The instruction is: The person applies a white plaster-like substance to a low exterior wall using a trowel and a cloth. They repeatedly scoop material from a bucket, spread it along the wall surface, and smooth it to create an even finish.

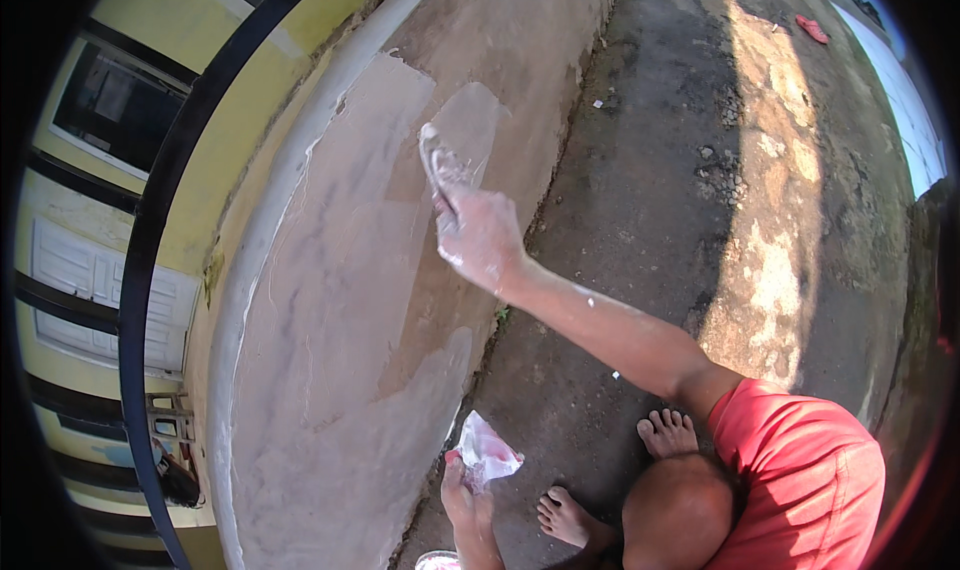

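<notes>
My right hand point(480, 232) reaches up and left over the low plastered wall point(390, 320), closed round a narrow white-smeared tool point(441, 160). Its whitened tip is at the wall's surface; whether it is a brush or a blade is unclear. Pale damp-looking patches cover much of the wall around it, beside bare brownish areas. White smears mark my right hand and forearm. Low down near the wall's foot, my left hand point(467, 495) pinches a crumpled white-and-pink plastic piece point(488, 450) carrying some white stuff. A white-and-pink thing point(437, 561) is cut off by the lower edge.
Dark curved railings point(150, 220) stand on the left, before a yellow house wall point(235, 100) with a window and white door. My bare feet point(667, 433) rest on the rough ground point(640, 210) right of the wall. A red sandal point(811, 29) lies far right.
</notes>
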### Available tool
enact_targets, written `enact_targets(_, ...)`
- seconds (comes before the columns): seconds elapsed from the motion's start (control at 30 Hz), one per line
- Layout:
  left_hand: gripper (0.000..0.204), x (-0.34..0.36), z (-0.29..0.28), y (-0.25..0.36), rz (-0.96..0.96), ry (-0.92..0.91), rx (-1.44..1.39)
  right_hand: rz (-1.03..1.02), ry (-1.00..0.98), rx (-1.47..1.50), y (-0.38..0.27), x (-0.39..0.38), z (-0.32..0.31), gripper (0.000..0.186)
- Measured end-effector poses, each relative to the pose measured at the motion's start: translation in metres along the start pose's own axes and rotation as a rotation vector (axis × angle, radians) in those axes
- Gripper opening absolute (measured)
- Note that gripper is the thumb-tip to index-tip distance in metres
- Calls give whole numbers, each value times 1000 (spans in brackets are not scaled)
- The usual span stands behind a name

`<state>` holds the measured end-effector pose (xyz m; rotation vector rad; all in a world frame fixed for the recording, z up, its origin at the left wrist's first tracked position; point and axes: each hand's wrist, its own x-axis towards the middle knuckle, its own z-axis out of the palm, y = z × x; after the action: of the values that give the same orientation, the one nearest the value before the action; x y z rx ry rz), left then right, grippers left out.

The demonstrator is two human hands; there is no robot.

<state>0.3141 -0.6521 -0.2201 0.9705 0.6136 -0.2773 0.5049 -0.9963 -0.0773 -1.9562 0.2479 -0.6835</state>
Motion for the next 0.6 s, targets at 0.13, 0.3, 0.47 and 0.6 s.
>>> enact_targets(0.13, 26, 10, 8, -2, -25, -82, 17, -419, 54, -85, -29, -99, 62, 75)
enact_targets(0.3, 27, 9, 9, 7, 42, -60, 3, -324, -24, 241, -18, -75, -5, 74)
enact_targets(0.47, 28, 9, 14, -2, -18, -60, -34, -350, 252, -203, -2, 4, 7, 72)
enact_targets(0.6, 28, 14, 7, 0, 4, -94, -6, -600, -153, -234, -1, -99, 58, 74)
